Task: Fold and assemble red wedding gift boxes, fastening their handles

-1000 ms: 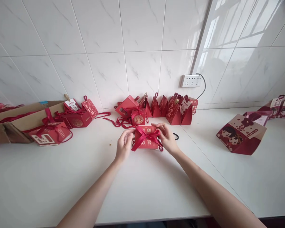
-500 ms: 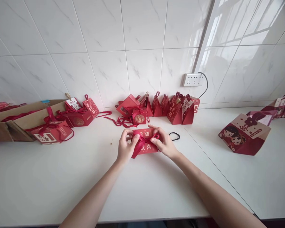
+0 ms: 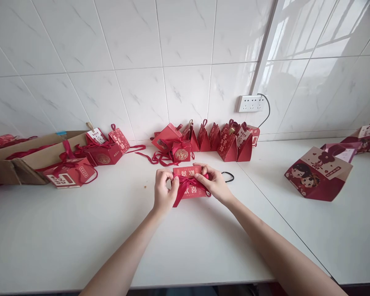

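A red gift box (image 3: pixel 185 170) with gold characters lies on the white table in front of me. A dark red ribbon (image 3: pixel 183 190) is tied in a bow across its top, one tail hanging over the near side. At the bow's left end, my left hand (image 3: pixel 164 191) pinches the ribbon between thumb and fingers. My right hand (image 3: pixel 214 183) is closed on the bow's right side, thumb on top and fingers by the box's far right edge. Its fingertips are partly hidden.
Several red gift boxes (image 3: pixel 181 151) line the tiled wall. At left, a cardboard carton (image 3: pixel 46 150) holds ribbon, with a ribboned box (image 3: pixel 70 172) before it. A larger gift box (image 3: pixel 319 174) stands at right. A black loop (image 3: pixel 230 177) lies beyond my right hand. A power strip (image 3: pixel 250 103) is on the wall.
My left hand has drawn slightly away from the bow's middle, pulling its left side out. My right thumb has shifted a little left across the ribbon. The box stays in place.
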`<state>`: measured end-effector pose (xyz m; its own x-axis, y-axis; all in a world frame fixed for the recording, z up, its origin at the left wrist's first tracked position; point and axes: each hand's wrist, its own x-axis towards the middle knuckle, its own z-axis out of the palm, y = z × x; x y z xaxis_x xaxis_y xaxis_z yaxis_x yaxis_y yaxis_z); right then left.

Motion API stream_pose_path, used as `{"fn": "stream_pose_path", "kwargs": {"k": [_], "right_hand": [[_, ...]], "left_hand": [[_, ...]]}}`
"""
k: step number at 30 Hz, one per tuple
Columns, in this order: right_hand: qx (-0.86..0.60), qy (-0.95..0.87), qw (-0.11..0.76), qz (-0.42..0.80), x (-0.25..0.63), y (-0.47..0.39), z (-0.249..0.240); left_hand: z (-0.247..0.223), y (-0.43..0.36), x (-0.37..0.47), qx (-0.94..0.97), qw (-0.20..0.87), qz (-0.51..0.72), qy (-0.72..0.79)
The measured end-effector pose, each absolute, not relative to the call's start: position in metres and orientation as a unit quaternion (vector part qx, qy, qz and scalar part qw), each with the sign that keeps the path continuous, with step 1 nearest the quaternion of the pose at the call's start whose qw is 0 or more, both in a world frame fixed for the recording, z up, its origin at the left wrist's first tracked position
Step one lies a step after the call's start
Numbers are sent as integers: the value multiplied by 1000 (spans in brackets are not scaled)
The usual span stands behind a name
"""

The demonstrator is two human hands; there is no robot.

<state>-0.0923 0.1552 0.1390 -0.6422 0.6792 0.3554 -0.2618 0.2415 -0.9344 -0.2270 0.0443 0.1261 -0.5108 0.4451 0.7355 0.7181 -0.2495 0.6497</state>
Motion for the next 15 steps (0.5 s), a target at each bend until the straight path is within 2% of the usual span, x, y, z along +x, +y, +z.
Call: {"fn": "stream_pose_path", "kwargs": {"k": [15], "right_hand": [[-99, -680, 366, 627, -85, 158, 140]], "left_hand": [[129, 42, -225, -441, 60, -649, -617]]}}
